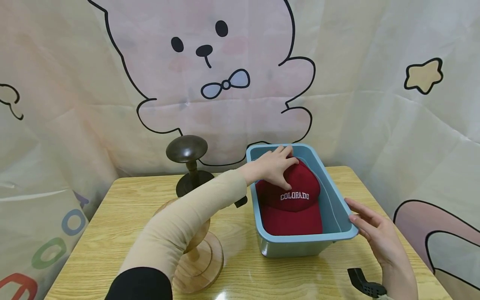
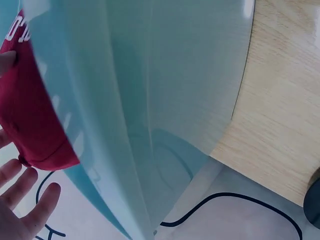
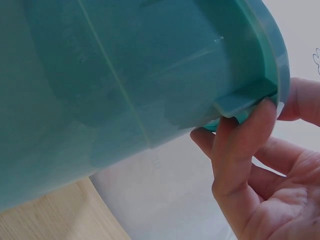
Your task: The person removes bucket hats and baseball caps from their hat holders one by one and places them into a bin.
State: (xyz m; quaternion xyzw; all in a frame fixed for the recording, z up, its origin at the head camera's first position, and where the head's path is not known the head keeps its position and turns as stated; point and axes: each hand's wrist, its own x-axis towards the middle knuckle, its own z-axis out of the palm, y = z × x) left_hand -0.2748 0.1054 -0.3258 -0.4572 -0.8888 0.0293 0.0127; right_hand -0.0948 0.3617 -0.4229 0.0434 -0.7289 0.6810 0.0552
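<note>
A dark red baseball cap point(image 1: 294, 193) lettered COLORADO lies inside a blue plastic bin point(image 1: 333, 196), its visor toward the near wall. My left hand point(image 1: 275, 166) reaches over the bin's left side, fingers spread about the cap's crown. In the left wrist view the thumb touches the cap point(image 2: 32, 110), and the other fingers point(image 2: 45, 205) lie loosely by its top. At the bin's near right corner my right hand point(image 1: 378, 233) pinches the rim. The right wrist view shows fingers under that rim point(image 3: 282, 55) and the thumb against its outer side.
Left of the bin stands a dark stand point(image 1: 186, 150) with a rounded top. A wooden stand point(image 1: 202, 264) is nearer, partly behind my left sleeve. Both stand on the wood-grain table point(image 1: 138, 196). A printed curtain point(image 1: 356, 96) hangs behind.
</note>
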